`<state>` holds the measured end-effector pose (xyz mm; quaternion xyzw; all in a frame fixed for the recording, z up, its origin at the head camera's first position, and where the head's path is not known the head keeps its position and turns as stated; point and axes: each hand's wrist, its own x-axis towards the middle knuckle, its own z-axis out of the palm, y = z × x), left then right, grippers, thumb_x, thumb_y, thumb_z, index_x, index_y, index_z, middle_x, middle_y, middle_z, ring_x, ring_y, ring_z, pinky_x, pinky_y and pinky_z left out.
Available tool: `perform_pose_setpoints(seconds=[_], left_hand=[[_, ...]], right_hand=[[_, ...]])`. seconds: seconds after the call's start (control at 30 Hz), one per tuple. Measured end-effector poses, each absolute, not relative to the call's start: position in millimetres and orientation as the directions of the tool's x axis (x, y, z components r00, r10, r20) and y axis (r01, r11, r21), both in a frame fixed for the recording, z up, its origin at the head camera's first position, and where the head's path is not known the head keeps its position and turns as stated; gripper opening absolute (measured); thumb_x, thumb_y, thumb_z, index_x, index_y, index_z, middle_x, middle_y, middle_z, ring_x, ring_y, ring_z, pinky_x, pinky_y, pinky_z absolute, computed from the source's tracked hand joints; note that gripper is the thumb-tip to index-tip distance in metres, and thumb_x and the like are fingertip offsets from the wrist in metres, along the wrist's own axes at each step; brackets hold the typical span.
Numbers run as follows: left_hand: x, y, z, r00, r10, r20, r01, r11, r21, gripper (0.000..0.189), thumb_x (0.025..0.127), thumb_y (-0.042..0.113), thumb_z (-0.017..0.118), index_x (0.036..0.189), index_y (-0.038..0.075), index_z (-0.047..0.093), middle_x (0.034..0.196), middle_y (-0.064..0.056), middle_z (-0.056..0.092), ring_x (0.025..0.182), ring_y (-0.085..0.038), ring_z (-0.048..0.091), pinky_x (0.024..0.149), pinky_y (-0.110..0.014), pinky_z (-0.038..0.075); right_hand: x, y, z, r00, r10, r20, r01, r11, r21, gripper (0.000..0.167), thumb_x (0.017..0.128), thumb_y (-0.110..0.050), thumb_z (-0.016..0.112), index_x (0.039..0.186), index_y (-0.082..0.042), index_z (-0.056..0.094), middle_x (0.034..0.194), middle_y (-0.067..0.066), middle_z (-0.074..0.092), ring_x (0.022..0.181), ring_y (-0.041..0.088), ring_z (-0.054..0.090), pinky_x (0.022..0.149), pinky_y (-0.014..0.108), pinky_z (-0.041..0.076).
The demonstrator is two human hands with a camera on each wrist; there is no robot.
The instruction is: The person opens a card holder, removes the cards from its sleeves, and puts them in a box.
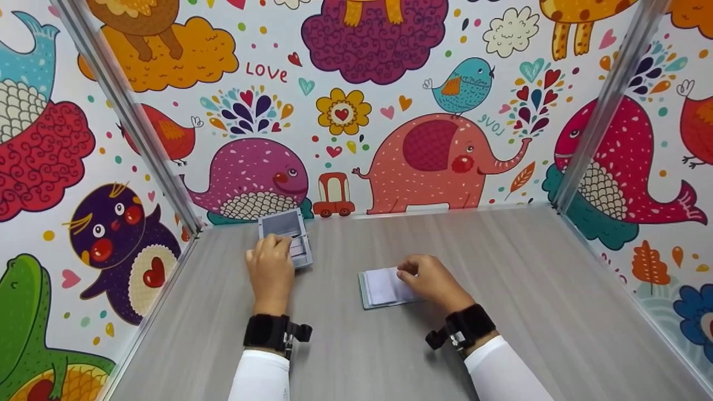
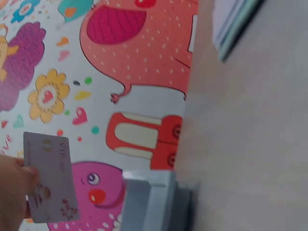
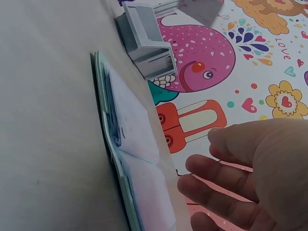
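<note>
In the left wrist view my left hand [image 2: 14, 185] pinches a pale card [image 2: 50, 168] printed with "VIP" between thumb and fingers. It holds the card above the grey plastic box [image 1: 278, 225], which has compartments and stands near the back wall. An open card holder [image 1: 381, 287] with a pale green cover and clear sleeves lies flat at the middle of the table. Over its right side hovers my right hand [image 1: 431, 278]. In the right wrist view the right thumb and fingers [image 3: 221, 178] are loosely bent, apart, with nothing between them.
The wood-grain table [image 1: 345, 345] ends at a back wall [image 1: 334, 72] covered in cartoon animals. Metal posts [image 1: 593, 111] stand at both back corners, with printed side walls beyond them. Each wrist wears a black strap camera [image 1: 267, 331].
</note>
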<state>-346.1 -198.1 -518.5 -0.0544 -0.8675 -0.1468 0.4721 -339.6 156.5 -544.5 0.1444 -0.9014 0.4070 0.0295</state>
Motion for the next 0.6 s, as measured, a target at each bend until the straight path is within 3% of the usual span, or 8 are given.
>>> perform_pose_setpoints(seconds=[0.1,0.6], left_hand=[[-349.0,-207.8,-528.9,-0.543,-0.056,0.838,0.204,0.959,0.196,0.014,0.093,-0.003,0.075,0.101,0.002,0.087,0.095,-0.015,0.074,0.09,-0.037,0.071,0.072,-0.054,0.046],[-352.1,-209.0,-555.5,-0.72,-0.09,0.688,0.122,0.96,0.253,0.017,0.095,0.0,0.068,0.093,0.001,0.085,0.094,-0.017,0.073,0.094,-0.041,0.072,0.076,-0.055,0.043]], right_hand=[[-340.5,156.6,-545.4,-0.955,-0.242,0.171,-0.288,0.625,-0.725,0.011,0.105,-0.012,0.079,0.108,-0.004,0.086,0.096,0.004,0.081,0.089,0.017,0.067,0.086,0.041,0.062],[-341.5,159.1,-548.1,-0.94,-0.28,0.195,-0.331,0.61,-0.72,0.006,0.103,-0.011,0.08,0.102,-0.007,0.085,0.089,0.003,0.078,0.084,0.014,0.064,0.077,0.032,0.056]])
